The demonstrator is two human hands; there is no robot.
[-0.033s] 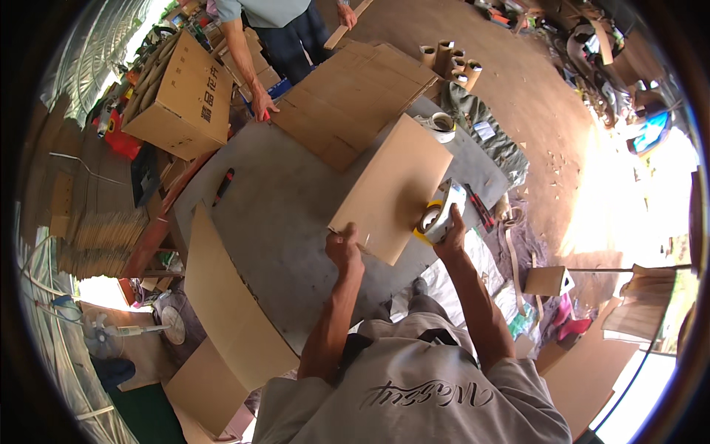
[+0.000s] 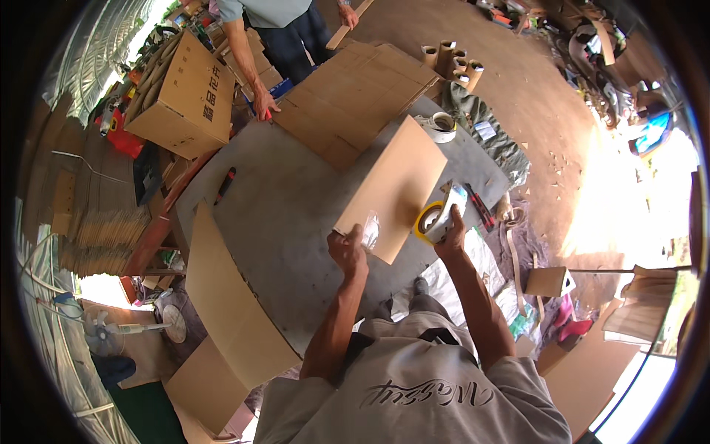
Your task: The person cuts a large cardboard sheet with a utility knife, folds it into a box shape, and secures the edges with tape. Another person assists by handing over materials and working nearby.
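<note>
My left hand (image 2: pixel 347 253) is closed on the near left corner of a brown cardboard box (image 2: pixel 396 181), held tilted over the grey table (image 2: pixel 274 214). Beside its thumb, a shiny piece of transparent tape (image 2: pixel 371 231) lies against the box face. In my right hand (image 2: pixel 450 240) is a tape dispenser (image 2: pixel 452 203) with a yellow-rimmed roll (image 2: pixel 430 220), close to the box's right edge. A red and black box cutter (image 2: pixel 480 207) lies just right of the dispenser. Whether tape runs between roll and box, I cannot make out.
Across the table a co-worker's hand (image 2: pixel 264 105) rests by a flattened cardboard sheet (image 2: pixel 347 100). Another cutter (image 2: pixel 225 185) lies at the left, near a bent cardboard panel (image 2: pixel 229 288). Tape rolls (image 2: pixel 441 127) sit at the far right; cardboard tubes (image 2: pixel 460 65) stand beyond.
The box has turned slightly, showing a narrower face. A shiny tape piece now shows beside my left thumb. The dispenser has rotated, so more of its yellow-rimmed roll faces me.
</note>
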